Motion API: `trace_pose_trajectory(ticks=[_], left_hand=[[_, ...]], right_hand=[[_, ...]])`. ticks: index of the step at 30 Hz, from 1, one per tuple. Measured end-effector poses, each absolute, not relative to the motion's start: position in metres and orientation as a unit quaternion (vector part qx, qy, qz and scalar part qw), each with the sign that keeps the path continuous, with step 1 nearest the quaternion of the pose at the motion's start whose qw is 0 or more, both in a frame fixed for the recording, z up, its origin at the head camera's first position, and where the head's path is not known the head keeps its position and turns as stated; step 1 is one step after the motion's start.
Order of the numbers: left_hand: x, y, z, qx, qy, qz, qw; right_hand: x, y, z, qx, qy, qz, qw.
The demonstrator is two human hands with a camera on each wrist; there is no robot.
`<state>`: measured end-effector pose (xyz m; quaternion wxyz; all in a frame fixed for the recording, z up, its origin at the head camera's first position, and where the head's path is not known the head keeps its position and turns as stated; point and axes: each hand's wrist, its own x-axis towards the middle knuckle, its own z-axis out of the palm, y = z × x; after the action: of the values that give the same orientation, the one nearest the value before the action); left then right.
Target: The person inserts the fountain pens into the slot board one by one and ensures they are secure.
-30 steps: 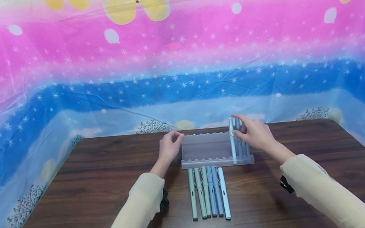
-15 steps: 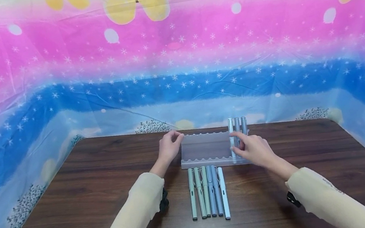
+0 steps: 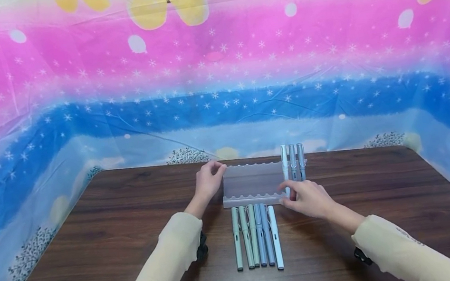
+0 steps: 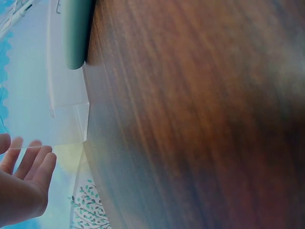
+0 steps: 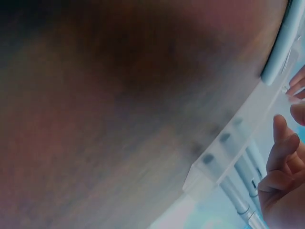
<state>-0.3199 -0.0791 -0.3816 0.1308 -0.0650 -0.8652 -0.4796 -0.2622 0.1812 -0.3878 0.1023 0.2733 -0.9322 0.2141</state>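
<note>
Frosted, see-through plastic makes the rack (image 3: 252, 180), scalloped on top with a notched lip, near the far edge of the wood-grained table (image 3: 73, 258). The left hand (image 3: 209, 180) pinches its upper left corner; a light, steady grip should stop it sliding. The right hand's (image 3: 312, 199) fingers are apart, holding nothing, by the lip. Each pen is best seated squarely in matching notches, like the white pen (image 3: 284, 158) and two glossy blue-grey pens (image 3: 292, 156) standing at the right end. Slim green pens (image 3: 247, 248), blue pens (image 3: 261, 241) and a pale pen (image 3: 277, 243) lie toward the near edge.
</note>
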Motion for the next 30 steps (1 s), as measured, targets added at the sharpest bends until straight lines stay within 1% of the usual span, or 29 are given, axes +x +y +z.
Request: trace_pose_trajectory(ticks=[10, 15, 16, 19, 22, 24, 30], left_hand=[[-0.321, -0.079, -0.382, -0.061, -0.865, -0.480, 0.129], [-0.322, -0.079, -0.384, -0.062, -0.862, -0.486, 0.131], [-0.324, -0.080, -0.386, -0.068, -0.859, -0.486, 0.144], [-0.325, -0.080, -0.388, -0.069, -0.861, -0.482, 0.147], [-0.325, -0.079, -0.387, -0.067, -0.860, -0.486, 0.143], [-0.323, -0.079, -0.384, -0.061, -0.861, -0.487, 0.129], [-0.321, -0.079, -0.383, -0.062, -0.865, -0.480, 0.130]], right_hand=[[-0.252, 0.170, -0.393, 0.279, -0.934, 0.220, 0.038], [-0.251, 0.167, -0.395, 0.292, -0.932, 0.214, 0.034], [-0.251, 0.166, -0.396, 0.293, -0.932, 0.210, 0.034], [-0.251, 0.164, -0.397, 0.299, -0.932, 0.201, 0.030], [-0.250, 0.162, -0.398, 0.302, -0.934, 0.192, 0.025], [-0.250, 0.161, -0.399, 0.305, -0.934, 0.185, 0.029], [-0.249, 0.157, -0.400, 0.313, -0.932, 0.177, 0.038]])
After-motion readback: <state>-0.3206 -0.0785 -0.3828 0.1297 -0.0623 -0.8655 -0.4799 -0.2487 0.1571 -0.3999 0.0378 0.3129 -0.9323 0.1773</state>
